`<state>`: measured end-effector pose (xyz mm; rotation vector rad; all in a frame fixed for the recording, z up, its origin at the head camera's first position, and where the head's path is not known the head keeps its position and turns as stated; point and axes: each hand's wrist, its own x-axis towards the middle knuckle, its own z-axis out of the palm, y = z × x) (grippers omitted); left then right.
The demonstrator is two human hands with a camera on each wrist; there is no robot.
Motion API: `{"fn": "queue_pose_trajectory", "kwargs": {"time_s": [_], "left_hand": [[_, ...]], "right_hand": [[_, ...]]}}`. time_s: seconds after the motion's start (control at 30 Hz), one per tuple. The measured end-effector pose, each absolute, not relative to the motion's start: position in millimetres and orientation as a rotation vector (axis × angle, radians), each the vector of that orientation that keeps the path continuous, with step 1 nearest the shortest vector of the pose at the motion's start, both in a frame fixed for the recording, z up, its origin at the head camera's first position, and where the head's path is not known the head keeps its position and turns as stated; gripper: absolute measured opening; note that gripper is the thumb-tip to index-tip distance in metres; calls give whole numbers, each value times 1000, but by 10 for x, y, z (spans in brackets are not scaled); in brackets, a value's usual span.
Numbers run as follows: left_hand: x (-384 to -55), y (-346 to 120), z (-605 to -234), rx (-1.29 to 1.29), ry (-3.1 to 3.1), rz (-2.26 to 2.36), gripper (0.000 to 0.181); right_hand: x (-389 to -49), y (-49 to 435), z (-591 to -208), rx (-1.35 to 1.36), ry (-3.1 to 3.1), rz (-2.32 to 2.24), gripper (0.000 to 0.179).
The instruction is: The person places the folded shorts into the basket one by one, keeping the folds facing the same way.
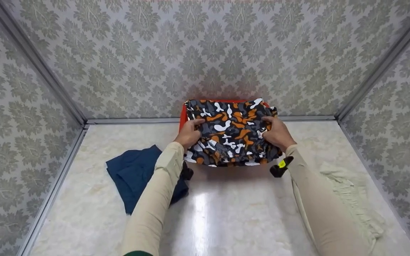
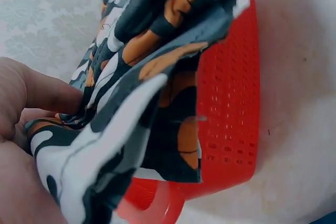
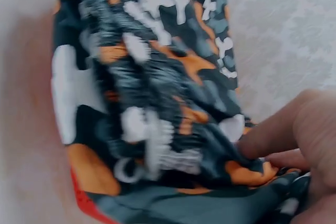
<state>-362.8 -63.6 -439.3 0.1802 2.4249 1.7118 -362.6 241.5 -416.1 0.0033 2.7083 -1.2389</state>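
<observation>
A black, grey, orange and white camouflage-print garment (image 1: 231,129) is spread over a red plastic basket (image 2: 228,103) against the back wall. Gathered fabric, like an elastic band, crosses it in the right wrist view. At its left side my left hand (image 1: 189,134) pinches the cloth between thumb and fingers. My right hand (image 1: 278,133) grips the opposite side, with cloth bunched under its fingers in the right wrist view. The garment covers most of the basket; its perforated wall and a handle show in the left wrist view. What lies inside the basket is hidden.
A dark blue folded garment (image 1: 135,174) lies on the light marbled table (image 1: 226,213) to the left, partly behind my left forearm. Pale green clothing (image 1: 351,199) lies at the right, partly behind my right forearm. Patterned wall panels (image 1: 212,53) enclose the back and sides.
</observation>
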Motion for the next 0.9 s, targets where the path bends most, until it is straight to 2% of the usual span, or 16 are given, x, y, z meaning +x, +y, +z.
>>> {"fn": "queue_pose_trajectory", "kwargs": {"time_s": [0.43, 0.9], "left_hand": [[-3793, -548, -4630, 146, 2568, 1458, 62], [-4030, -412, -4843, 119, 2692, 1196, 66]], "right_hand": [[-3795, 2407, -4602, -132, 2969, -1100, 61], [-3857, 2272, -4746, -103, 2858, -981, 82]]}}
